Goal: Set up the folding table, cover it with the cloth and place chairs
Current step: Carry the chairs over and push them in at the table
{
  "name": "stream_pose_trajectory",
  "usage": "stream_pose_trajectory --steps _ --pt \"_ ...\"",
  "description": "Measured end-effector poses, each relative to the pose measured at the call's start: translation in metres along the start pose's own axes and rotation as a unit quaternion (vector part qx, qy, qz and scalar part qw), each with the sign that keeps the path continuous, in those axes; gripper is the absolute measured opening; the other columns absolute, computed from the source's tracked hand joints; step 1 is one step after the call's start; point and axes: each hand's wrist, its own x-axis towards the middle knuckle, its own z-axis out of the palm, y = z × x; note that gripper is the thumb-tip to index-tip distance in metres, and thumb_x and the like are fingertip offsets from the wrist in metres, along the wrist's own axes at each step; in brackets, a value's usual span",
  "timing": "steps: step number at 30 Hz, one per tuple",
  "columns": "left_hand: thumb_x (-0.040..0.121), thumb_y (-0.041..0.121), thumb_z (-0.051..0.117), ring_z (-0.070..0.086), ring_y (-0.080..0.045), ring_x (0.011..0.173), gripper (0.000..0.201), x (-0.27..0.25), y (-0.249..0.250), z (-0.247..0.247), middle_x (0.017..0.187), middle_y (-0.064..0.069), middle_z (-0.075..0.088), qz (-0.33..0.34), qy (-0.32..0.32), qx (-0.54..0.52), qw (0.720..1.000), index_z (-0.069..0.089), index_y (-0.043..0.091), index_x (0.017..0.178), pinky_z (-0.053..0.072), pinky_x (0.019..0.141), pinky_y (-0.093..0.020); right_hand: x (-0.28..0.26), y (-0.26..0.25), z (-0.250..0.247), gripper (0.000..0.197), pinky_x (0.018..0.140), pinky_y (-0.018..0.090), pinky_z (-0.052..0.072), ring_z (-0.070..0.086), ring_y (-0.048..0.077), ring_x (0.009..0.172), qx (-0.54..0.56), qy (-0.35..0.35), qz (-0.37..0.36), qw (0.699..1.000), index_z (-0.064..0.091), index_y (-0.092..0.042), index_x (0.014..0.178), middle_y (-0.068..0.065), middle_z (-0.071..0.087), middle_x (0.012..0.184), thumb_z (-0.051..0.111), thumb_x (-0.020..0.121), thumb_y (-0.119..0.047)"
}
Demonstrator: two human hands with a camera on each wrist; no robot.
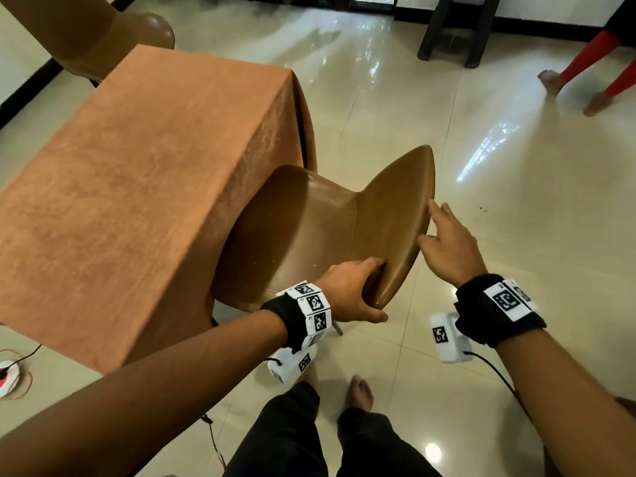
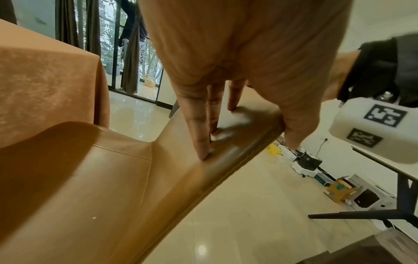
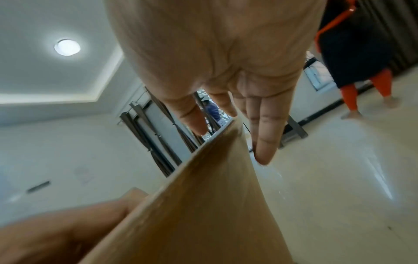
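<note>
The brown chair (image 1: pixel 330 235) stands at the surface's (image 1: pixel 144 173) four o'clock edge, its seat tucked partly under the hanging orange cloth (image 1: pixel 241 160), while a second brown chair (image 1: pixel 113 36) sits at the far end, toward eleven o'clock. The left hand (image 1: pixel 347 290) has its grip clamped on the near end of the backrest rim, fingers (image 2: pixel 199 132) pressing the inner face and thumb wrapped behind. The right hand (image 1: pixel 447 239) lies at three o'clock of the backrest with its grip spread, straight fingers (image 3: pixel 264 135) along the rear face, thumb near the rim.
</note>
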Motion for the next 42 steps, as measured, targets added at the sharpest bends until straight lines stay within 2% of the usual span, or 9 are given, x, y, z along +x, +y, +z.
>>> stream_pose_trajectory --steps 2,4,6,12,18,22,30,35,42 --pt "0.065 0.049 0.083 0.064 -0.018 0.099 0.095 0.003 0.003 -0.001 0.120 0.001 0.063 0.003 0.002 0.016 1.000 0.035 0.025 0.144 0.055 0.088 -0.034 0.006 -0.002 0.002 0.054 0.089 0.044 0.058 0.065 0.032 0.108 0.116 -0.020 0.048 0.992 0.035 -0.035 0.144 0.009 0.061 0.132 0.059 0.096 -0.030" --pt "0.063 0.045 0.082 0.063 -0.016 0.083 0.085 0.007 0.007 -0.002 0.102 0.003 0.066 0.008 0.006 0.039 0.999 0.042 0.024 0.135 0.056 0.079 -0.032 0.017 -0.005 0.003 0.045 0.063 0.038 0.063 0.067 0.029 0.094 0.140 -0.027 0.076 0.987 0.040 -0.028 0.135 0.008 0.064 0.119 0.063 0.096 -0.027" --pt "0.061 0.044 0.082 0.061 -0.015 0.074 0.080 0.013 0.012 -0.006 0.090 0.007 0.065 0.004 0.008 0.051 0.999 0.045 0.024 0.129 0.057 0.074 -0.031 0.030 -0.011 0.000 0.038 0.055 0.037 0.062 0.068 0.030 0.089 0.117 -0.016 0.090 0.989 0.045 -0.023 0.128 0.007 0.064 0.113 0.063 0.095 -0.021" --pt "0.060 0.043 0.082 0.059 -0.018 0.068 0.069 0.032 0.034 -0.012 0.083 0.003 0.062 -0.008 0.004 0.075 0.997 0.046 0.019 0.114 0.050 0.061 -0.029 0.043 -0.011 -0.011 0.036 0.069 0.045 0.064 0.068 0.035 0.091 0.072 0.004 0.084 0.994 0.048 -0.021 0.126 0.011 0.067 0.112 0.063 0.093 -0.023" --pt "0.067 0.039 0.080 0.059 -0.020 0.068 0.068 0.020 0.032 -0.007 0.082 0.002 0.060 0.006 -0.047 0.139 0.989 0.042 0.017 0.119 0.048 0.058 -0.029 0.030 0.000 0.010 0.061 0.095 0.043 0.054 0.063 0.037 0.111 0.040 0.017 0.098 0.994 0.031 -0.017 0.150 0.013 0.064 0.124 0.059 0.098 -0.028" --pt "0.066 0.040 0.082 0.061 -0.018 0.068 0.072 0.025 0.038 -0.011 0.084 0.001 0.062 0.012 -0.057 0.137 0.989 0.039 0.017 0.120 0.056 0.061 -0.032 0.040 0.003 0.007 0.065 0.078 0.037 0.061 0.065 0.036 0.104 0.038 0.016 0.095 0.995 0.030 -0.015 0.150 0.013 0.065 0.124 0.061 0.094 -0.029" --pt "0.065 0.042 0.079 0.063 -0.021 0.070 0.070 0.020 0.033 -0.003 0.086 -0.001 0.065 -0.014 -0.034 0.121 0.992 0.040 0.020 0.119 0.060 0.068 -0.039 0.037 0.002 0.009 0.067 0.093 0.045 0.057 0.064 0.037 0.109 0.040 0.017 0.093 0.995 0.028 -0.017 0.151 0.013 0.065 0.124 0.061 0.094 -0.032" --pt "0.071 0.052 0.076 0.066 -0.022 0.094 0.081 0.008 0.018 0.001 0.112 0.000 0.068 -0.022 -0.004 0.066 0.998 0.039 0.026 0.138 0.056 0.084 -0.037 0.021 0.002 0.016 0.054 0.090 0.045 0.058 0.067 0.033 0.100 0.087 0.038 0.079 0.992 0.041 -0.020 0.137 0.007 0.068 0.115 0.063 0.092 -0.039" --pt "0.087 0.037 0.068 0.067 -0.021 0.101 0.041 -0.046 -0.029 0.021 0.115 0.000 0.070 -0.077 0.017 -0.048 0.996 0.059 0.022 0.124 0.054 0.088 -0.037 -0.051 -0.024 0.043 0.102 0.108 0.044 0.042 0.053 0.033 0.129 0.137 0.001 0.121 0.983 -0.008 -0.030 0.160 0.007 0.055 0.144 0.068 0.092 -0.041"
